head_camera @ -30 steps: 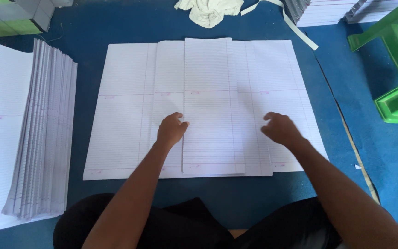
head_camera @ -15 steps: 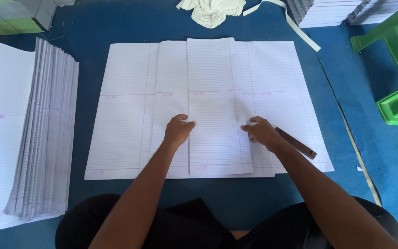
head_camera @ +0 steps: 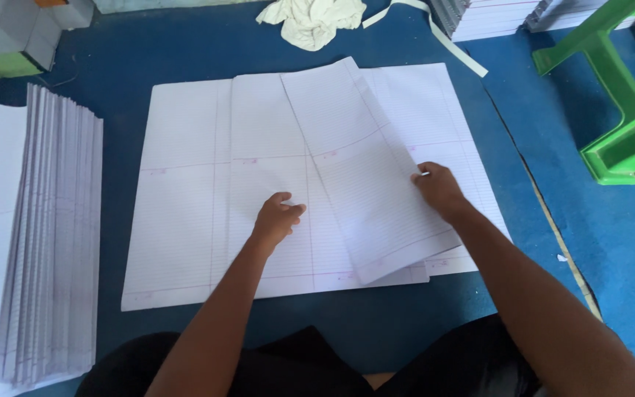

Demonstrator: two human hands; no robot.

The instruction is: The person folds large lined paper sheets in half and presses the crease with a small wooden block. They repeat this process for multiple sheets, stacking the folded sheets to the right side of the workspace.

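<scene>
Right hand [head_camera: 439, 190] pinches the right edge of the top ruled sheet [head_camera: 365, 165], which lies skewed between both hands. Left hand [head_camera: 277, 218], fingers curled, presses the spread sheets [head_camera: 185, 206] beneath. Sheet looks thin, floppy, crease-prone; best gripped at its edges.

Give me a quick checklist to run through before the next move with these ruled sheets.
1. Right hand grips the right edge of the tilted top sheet: ok.
2. Left hand presses the sheets underneath: ok.
3. Top sheet square with those below: not ok, it lies skewed.
4. Stack of sheets at left apart from the spread: ok.
5. Crumpled cloth off the paper: ok.
6. Only one sheet lifted: cannot tell.
</scene>
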